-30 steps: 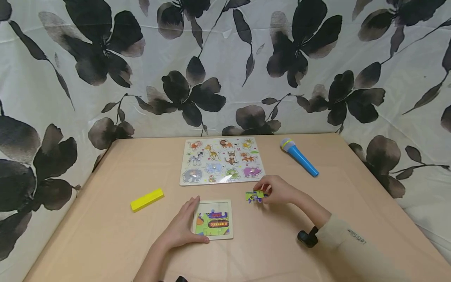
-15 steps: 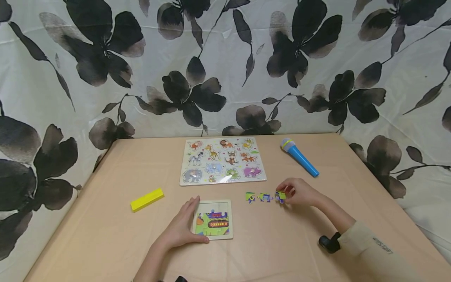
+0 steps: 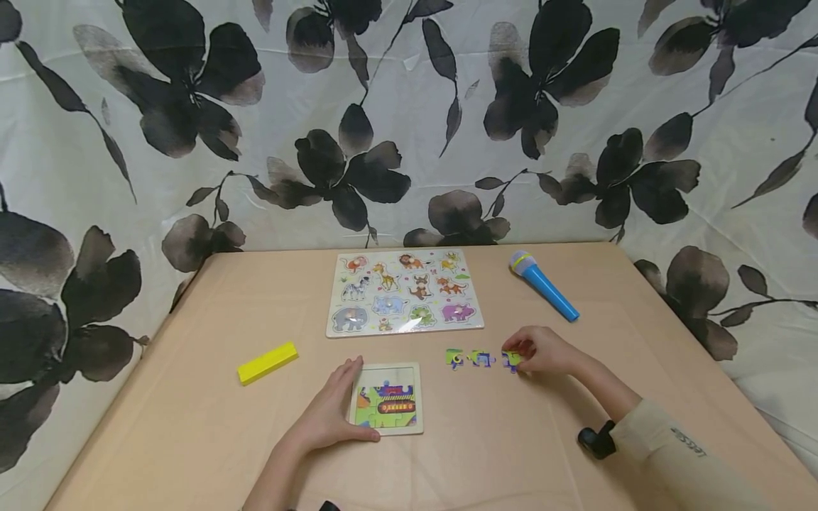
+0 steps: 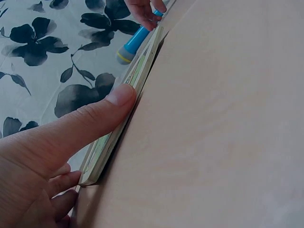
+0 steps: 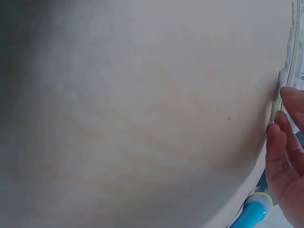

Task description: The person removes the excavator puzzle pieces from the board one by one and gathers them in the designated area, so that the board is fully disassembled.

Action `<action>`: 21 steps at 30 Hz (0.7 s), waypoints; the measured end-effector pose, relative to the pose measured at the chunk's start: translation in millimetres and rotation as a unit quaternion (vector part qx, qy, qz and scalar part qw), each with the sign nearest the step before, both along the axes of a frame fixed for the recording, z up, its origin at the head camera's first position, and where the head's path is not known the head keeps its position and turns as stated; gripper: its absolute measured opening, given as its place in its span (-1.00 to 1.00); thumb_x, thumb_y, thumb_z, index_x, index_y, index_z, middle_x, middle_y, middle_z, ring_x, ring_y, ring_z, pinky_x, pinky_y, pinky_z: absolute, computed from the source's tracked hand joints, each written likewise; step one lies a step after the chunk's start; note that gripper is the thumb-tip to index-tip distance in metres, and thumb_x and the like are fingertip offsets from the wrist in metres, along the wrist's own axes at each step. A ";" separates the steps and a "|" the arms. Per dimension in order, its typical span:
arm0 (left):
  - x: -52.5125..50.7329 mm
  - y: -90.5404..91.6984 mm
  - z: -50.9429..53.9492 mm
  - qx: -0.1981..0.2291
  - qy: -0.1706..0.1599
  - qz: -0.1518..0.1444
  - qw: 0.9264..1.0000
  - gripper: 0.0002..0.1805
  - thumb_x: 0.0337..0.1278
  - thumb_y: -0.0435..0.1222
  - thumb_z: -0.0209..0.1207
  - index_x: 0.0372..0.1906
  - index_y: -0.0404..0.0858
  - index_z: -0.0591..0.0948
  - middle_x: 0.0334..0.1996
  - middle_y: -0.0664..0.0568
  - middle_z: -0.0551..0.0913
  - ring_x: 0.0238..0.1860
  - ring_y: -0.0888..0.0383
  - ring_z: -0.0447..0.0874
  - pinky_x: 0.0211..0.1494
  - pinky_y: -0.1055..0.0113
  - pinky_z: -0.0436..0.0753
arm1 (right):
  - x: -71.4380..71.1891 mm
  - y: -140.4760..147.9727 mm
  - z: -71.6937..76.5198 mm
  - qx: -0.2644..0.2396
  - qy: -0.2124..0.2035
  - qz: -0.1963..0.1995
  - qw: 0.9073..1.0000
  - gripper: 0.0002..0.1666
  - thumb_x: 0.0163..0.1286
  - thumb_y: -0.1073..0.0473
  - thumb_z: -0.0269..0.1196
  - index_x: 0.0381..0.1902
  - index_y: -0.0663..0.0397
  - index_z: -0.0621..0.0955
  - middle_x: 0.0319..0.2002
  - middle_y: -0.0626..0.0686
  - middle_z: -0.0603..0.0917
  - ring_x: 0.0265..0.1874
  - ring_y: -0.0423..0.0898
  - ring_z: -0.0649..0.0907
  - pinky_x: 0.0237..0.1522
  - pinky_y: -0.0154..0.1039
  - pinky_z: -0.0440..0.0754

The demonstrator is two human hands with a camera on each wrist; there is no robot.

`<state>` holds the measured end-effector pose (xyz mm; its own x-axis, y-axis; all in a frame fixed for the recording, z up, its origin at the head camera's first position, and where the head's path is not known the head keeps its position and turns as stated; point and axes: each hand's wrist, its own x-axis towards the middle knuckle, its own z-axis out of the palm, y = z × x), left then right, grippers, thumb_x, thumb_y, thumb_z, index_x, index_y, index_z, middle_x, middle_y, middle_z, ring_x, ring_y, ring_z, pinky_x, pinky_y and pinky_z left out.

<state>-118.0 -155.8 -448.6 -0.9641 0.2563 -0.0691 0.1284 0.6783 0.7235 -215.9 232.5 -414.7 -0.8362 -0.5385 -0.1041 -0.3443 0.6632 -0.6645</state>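
Observation:
A small framed jigsaw puzzle (image 3: 409, 430), partly filled with green, orange and purple pieces, lies on the table. My left hand (image 3: 331, 411) holds it at its left side, thumb along the near edge and fingers up the left edge; in the left wrist view the thumb (image 4: 121, 95) lies against the frame's side. To the right, my right hand (image 3: 543, 350) pinches a green and purple jigsaw piece (image 3: 510, 360) at the table surface. Two more jigsaw pieces, one green (image 3: 454, 358) and one blue-purple (image 3: 481, 359), lie in a row left of it.
An animal puzzle board (image 3: 404, 291) lies behind the pieces. A blue toy microphone (image 3: 546, 287) is at the back right. On the left is a yellow block (image 3: 267, 363). A floral cloth (image 3: 409, 128) hangs behind the table.
My right hand has moved right with the pinched piece, leaving two pieces lying apart on the table. Lately it has shifted only slightly. The left hand and framed puzzle stay put.

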 end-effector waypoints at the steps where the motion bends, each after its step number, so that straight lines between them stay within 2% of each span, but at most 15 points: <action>1: -0.1 0.2 0.0 0.000 0.000 0.000 1.000 0.34 -0.65 0.06 0.52 0.41 -0.23 0.05 0.38 -0.23 0.01 0.37 -0.19 -0.06 0.29 -0.16 0.11 | 0.1 0.2 -0.1 0.000 0.001 0.001 1.000 -0.59 -0.03 0.39 0.38 -0.15 0.31 0.59 -0.19 0.14 0.64 -0.33 -0.04 0.53 -0.28 -0.25 0.61; 6: -0.4 0.6 0.2 -0.001 0.000 0.000 1.000 0.34 -0.65 0.05 0.52 0.41 -0.24 0.05 0.38 -0.24 0.01 0.37 -0.19 -0.06 0.29 -0.16 0.11 | 1.3 -0.4 1.2 -0.003 0.005 -0.001 1.000 -0.58 -0.02 0.39 0.37 -0.13 0.32 0.58 -0.17 0.15 0.63 -0.31 -0.03 0.54 -0.27 -0.24 0.61; 13: -0.6 0.5 0.9 0.000 -0.002 0.001 1.000 0.34 -0.65 0.05 0.52 0.41 -0.23 0.05 0.38 -0.23 0.01 0.37 -0.18 -0.06 0.29 -0.16 0.11 | 6.2 -13.6 3.4 -0.021 0.016 -0.007 1.000 -0.59 0.03 0.32 0.37 -0.11 0.29 0.60 -0.25 0.10 0.62 -0.33 -0.02 0.52 -0.35 -0.30 0.58; 21: -0.3 0.5 -0.1 0.001 0.000 0.001 1.000 0.34 -0.65 0.05 0.52 0.41 -0.24 0.05 0.38 -0.23 0.01 0.37 -0.19 -0.07 0.29 -0.17 0.11 | 12.4 -39.0 5.1 -0.043 0.017 0.033 0.998 -0.61 0.07 0.33 0.33 -0.09 0.31 0.59 -0.29 0.09 0.60 -0.35 0.00 0.52 -0.41 -0.36 0.55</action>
<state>-118.2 -155.3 -448.7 -0.9647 0.2544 -0.0682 0.1273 0.6772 0.7247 -203.6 193.5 -409.6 -0.8008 -0.5983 -0.0269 -0.4092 0.5794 -0.7049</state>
